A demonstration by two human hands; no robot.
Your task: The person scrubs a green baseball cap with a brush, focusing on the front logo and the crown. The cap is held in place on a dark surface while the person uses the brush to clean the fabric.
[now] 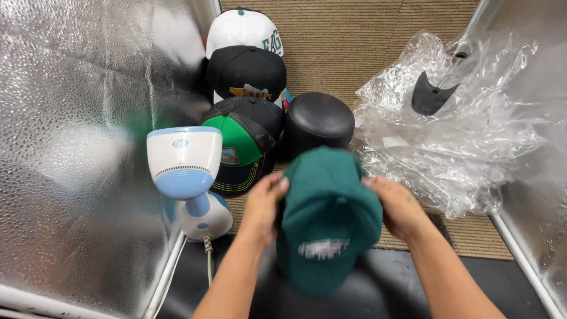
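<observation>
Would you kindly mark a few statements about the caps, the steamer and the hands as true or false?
1. Both hands grip the green cap, left hand and right hand on opposite sides. True.
2. The white and blue handheld steamer stands to the right of the caps. False: it stands to their left, next to the silvery wall.
3. A row of caps lies on the tan carpet beyond the hands. True.
4. The crumpled clear plastic covers the black dome form. False: the plastic lies to the right, and the dome is uncovered.
5. The cap farthest away in the row is red. False: it is the white cap.
</observation>
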